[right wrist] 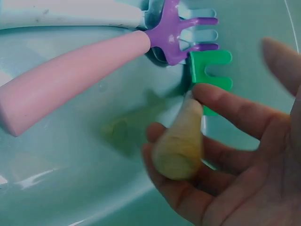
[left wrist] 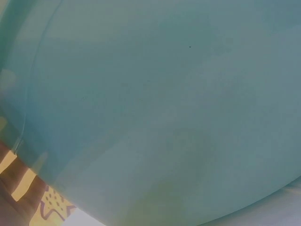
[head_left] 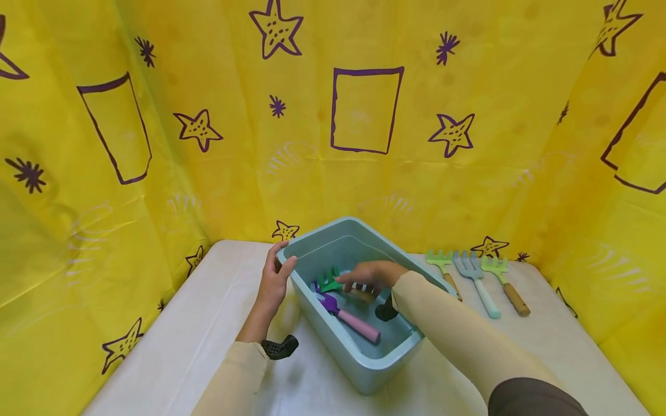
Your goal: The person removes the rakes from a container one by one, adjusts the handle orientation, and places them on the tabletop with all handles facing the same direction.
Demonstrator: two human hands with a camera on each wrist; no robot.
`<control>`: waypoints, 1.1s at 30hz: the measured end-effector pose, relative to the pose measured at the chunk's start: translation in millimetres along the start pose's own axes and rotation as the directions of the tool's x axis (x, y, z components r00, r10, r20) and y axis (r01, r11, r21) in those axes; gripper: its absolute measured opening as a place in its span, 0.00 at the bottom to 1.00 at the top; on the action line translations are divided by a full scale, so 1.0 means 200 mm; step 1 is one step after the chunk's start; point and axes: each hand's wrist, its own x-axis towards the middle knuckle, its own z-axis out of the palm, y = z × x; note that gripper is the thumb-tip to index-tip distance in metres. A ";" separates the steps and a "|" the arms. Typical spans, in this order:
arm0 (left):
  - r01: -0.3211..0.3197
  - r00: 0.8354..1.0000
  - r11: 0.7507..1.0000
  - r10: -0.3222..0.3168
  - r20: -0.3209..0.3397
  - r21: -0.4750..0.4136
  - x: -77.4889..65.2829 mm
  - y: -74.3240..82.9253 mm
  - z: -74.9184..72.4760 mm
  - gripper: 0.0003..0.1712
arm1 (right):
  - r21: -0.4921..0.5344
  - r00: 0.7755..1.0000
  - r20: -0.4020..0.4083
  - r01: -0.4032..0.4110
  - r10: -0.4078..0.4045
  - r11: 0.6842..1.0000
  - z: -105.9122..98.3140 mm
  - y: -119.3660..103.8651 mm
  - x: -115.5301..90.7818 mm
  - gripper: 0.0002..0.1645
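Note:
My left hand (head_left: 276, 276) grips the rim of a light blue plastic bin (head_left: 333, 338) at its far left corner, thumb over the edge. Inside the bin, my right hand (head_left: 376, 274) has its fingers curled round the wooden handle (right wrist: 181, 146) of a small green hand rake (head_left: 329, 282). In the right wrist view the thumb stands away from that handle. A purple hand fork (right wrist: 169, 33) with a pink handle lies beside the rake, over a light blue tool with a pale handle (right wrist: 70, 13). The left wrist view shows mostly the bin's outer wall (left wrist: 164, 103).
Right of the bin, on the white-covered table (head_left: 218, 300), lie a green rake (head_left: 440, 260) with a wooden handle, a light blue fork (head_left: 477, 283) and another green rake (head_left: 506, 283). Yellow patterned cloth (head_left: 234, 173) encloses the table's back and sides.

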 end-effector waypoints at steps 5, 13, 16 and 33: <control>0.019 1.000 1.000 -0.019 -0.003 0.010 0.00 -0.02 0.00 0.30 | 0.024 0.993 -0.063 0.102 -0.101 0.994 0.00 0.02 0.01 0.16; 0.010 1.000 1.000 -0.010 -0.029 0.008 0.06 -0.16 -0.02 0.29 | 0.004 0.990 -0.098 0.101 -0.100 0.995 0.01 0.02 0.02 0.12; 0.007 0.999 1.000 -0.006 -0.040 0.019 0.07 -0.17 -0.02 0.29 | -0.004 0.990 -0.111 0.085 -0.084 0.996 0.01 0.02 0.02 0.10; -0.018 0.999 1.000 0.018 -0.037 -0.008 0.07 -0.18 -0.02 0.29 | -0.067 0.974 -0.118 0.185 -0.192 0.980 -0.09 -0.01 0.00 0.14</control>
